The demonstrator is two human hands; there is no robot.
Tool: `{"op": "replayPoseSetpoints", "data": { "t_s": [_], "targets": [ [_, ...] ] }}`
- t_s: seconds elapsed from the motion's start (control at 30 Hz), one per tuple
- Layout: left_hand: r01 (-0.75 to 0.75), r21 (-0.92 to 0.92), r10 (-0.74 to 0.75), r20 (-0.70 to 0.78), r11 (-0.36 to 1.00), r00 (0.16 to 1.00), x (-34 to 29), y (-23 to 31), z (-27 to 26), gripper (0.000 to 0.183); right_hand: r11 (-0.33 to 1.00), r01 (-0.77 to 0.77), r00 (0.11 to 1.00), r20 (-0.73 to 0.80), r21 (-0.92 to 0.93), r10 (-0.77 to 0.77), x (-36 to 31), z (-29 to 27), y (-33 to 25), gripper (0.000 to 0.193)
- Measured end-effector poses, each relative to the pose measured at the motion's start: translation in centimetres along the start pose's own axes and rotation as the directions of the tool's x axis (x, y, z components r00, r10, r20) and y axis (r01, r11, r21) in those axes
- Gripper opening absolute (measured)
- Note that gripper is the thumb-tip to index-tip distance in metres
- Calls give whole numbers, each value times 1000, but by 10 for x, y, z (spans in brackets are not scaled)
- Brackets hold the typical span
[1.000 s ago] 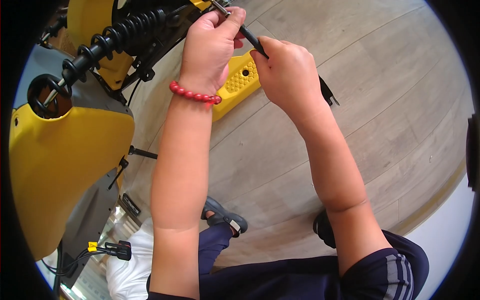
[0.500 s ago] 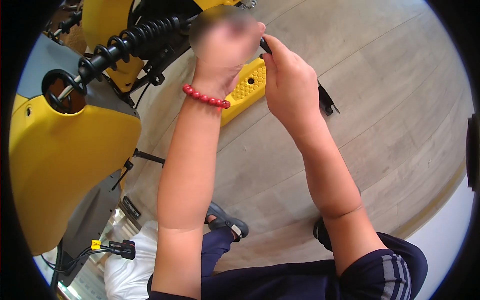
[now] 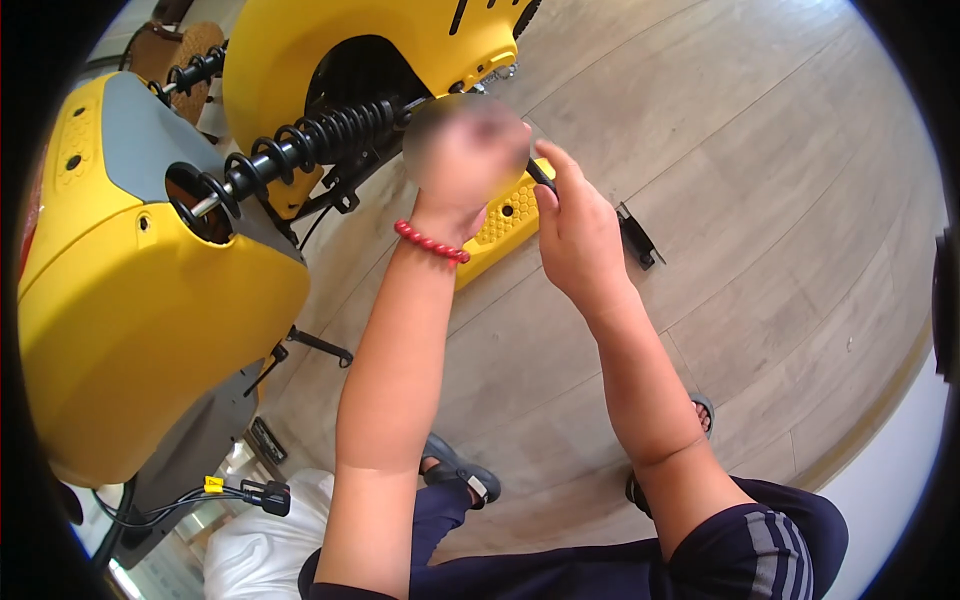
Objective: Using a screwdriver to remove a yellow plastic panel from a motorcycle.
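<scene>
My left hand (image 3: 466, 165), with a red bead bracelet (image 3: 431, 243) at the wrist, is raised at the lower end of a black coil-spring shock absorber (image 3: 318, 140). A blur covers most of its fingers, so its grip cannot be made out. My right hand (image 3: 583, 235) is just to its right. Between its thumb and index finger lies the end of a slim black handle (image 3: 541, 175), which runs up toward my left hand. Its other end is hidden. Below and behind both hands is a yellow footboard (image 3: 505, 212) with a honeycomb pattern.
A yellow and grey vehicle body (image 3: 170, 320) fills the left side, with a yellow fender (image 3: 290, 50) above. A kickstand (image 3: 320, 345) juts out beneath. Cables end in a black connector (image 3: 268, 497) at lower left. A black bracket (image 3: 638, 238) lies beyond my right hand on the wood-look floor (image 3: 800, 200).
The whole view has shifted, so the vehicle and both hands appear lower and slightly right. My right index finger looks more lifted off the black handle.
</scene>
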State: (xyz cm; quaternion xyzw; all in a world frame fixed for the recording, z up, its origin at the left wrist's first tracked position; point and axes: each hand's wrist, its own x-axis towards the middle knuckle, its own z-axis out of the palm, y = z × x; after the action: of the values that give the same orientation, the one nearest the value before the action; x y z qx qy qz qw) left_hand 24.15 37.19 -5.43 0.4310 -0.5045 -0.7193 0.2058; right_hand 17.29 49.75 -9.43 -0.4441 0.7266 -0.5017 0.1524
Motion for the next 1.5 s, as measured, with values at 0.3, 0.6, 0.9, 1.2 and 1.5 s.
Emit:
{"op": "replayPoseSetpoints", "data": {
  "t_s": [0.3,0.6,0.9,1.2,1.5],
  "targets": [
    [-19,-124,27,61,992,998,-3,4,-4,28,-246,-651,706,692,719,154,5,-21,6,34],
    [-39,-39,38,-19,998,999,3,-7,-3,21,570,-390,866,79,723,493,-10,2,-6,30],
    [-27,-169,52,145,985,988,1,1,-13,23,-630,-598,735,653,496,-183,1,-20,16,68],
    [-62,-41,62,-2,997,998,2,-8,-2,21,611,-423,900,234,670,367,-10,-2,11,35],
    [-53,-207,64,47,977,997,-2,-1,-1,22,-199,-673,689,701,713,182,-2,-12,6,29]
  ]
}}
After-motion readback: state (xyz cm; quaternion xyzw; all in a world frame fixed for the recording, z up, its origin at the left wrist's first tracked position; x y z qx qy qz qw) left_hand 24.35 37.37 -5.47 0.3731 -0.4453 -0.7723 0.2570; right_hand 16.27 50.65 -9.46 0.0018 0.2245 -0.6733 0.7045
